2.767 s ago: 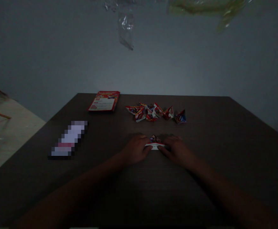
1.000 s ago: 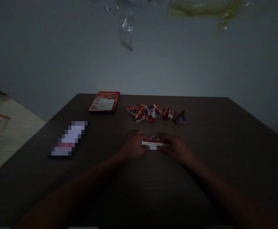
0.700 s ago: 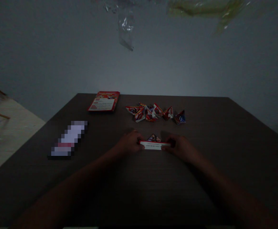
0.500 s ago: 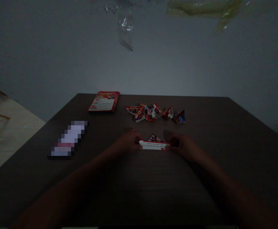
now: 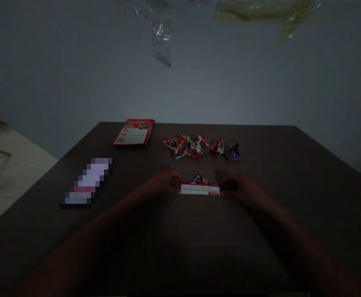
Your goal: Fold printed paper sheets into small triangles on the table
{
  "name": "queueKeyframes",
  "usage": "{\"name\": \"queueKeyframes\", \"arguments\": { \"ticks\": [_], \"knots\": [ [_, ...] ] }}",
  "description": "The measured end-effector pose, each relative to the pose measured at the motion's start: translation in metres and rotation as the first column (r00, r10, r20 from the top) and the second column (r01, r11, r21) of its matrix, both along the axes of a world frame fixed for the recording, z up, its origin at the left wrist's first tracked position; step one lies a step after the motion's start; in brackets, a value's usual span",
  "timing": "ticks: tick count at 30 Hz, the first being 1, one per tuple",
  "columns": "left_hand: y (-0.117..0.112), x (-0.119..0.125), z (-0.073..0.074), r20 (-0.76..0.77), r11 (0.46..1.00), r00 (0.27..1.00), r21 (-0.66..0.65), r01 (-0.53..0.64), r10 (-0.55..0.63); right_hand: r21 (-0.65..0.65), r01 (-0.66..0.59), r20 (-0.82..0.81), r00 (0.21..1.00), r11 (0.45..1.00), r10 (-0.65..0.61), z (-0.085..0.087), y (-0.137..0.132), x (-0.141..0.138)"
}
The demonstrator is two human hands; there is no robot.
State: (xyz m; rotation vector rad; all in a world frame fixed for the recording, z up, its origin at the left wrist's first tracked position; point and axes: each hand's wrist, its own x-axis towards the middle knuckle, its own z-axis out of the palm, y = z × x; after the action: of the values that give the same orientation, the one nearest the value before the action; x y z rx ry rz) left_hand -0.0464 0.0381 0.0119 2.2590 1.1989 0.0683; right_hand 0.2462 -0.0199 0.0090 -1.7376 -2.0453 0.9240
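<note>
A partly folded paper leaflet (image 5: 200,189) lies in front of me on the table, a white printed strip along its near side and a coloured triangular peak behind it. My left hand (image 5: 168,181) pinches its left end between thumb and fingers. At the right end, my right hand (image 5: 236,185) is closed on the same leaflet. Shadow hides part of the fingertips. Beyond my hands sits a cluster of several folded paper pieces (image 5: 195,147), red, white and blue, with pointed corners.
A stack of red-and-white leaflets (image 5: 134,133) lies at the back left of the dark wooden table (image 5: 180,239). Nearer on the left is a phone (image 5: 87,181) with a blurred, lit screen. A pale wall (image 5: 261,78) with clear tape (image 5: 162,43) rises behind.
The near strip of the leaflet now lies flatter, and its red upper edge shows more. Both hands have stayed at its ends, with small finger shifts. The view has shifted slightly.
</note>
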Motion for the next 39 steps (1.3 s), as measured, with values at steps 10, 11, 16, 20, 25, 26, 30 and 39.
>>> {"name": "queueKeyframes", "arguments": {
  "ticks": [10, 11, 16, 20, 25, 26, 30, 39],
  "knots": [
    [-0.004, 0.002, 0.002, 0.027, 0.999, 0.999, 0.026, 0.027, -0.027, 0.104, -0.11, 0.059, 0.993, 0.989, 0.104, 0.005, -0.006, -0.009],
    [-0.004, 0.002, 0.002, 0.028, 0.999, 0.999, 0.028, 0.022, -0.023, 0.11, -0.113, 0.067, 0.992, 0.988, 0.106, 0.005, -0.006, -0.01],
    [-0.008, 0.006, 0.005, 0.053, 0.998, 0.998, 0.054, 0.026, -0.029, 0.139, -0.121, 0.102, 0.989, 0.983, 0.107, 0.004, -0.006, -0.012],
    [-0.011, 0.01, 0.008, 0.041, 0.998, 0.999, 0.066, 0.019, -0.022, 0.144, -0.105, 0.104, 0.99, 0.984, 0.091, 0.002, -0.004, -0.013],
    [-0.012, 0.013, 0.006, 0.042, 0.996, 0.999, 0.088, 0.019, -0.022, 0.154, -0.095, 0.08, 0.993, 0.983, 0.084, 0.001, -0.004, -0.015],
    [-0.012, 0.013, 0.005, 0.046, 0.996, 0.999, 0.086, 0.022, -0.026, 0.154, -0.091, 0.083, 0.993, 0.984, 0.079, 0.001, -0.004, -0.015],
    [-0.013, 0.015, 0.003, 0.056, 0.996, 0.998, 0.084, 0.027, -0.032, 0.143, -0.084, 0.083, 0.994, 0.986, 0.073, 0.002, -0.004, -0.016],
    [-0.017, 0.021, 0.01, 0.036, 0.998, 0.999, 0.064, 0.03, -0.033, 0.129, -0.085, 0.064, 0.995, 0.988, 0.077, 0.002, -0.003, -0.018]
  ]
}}
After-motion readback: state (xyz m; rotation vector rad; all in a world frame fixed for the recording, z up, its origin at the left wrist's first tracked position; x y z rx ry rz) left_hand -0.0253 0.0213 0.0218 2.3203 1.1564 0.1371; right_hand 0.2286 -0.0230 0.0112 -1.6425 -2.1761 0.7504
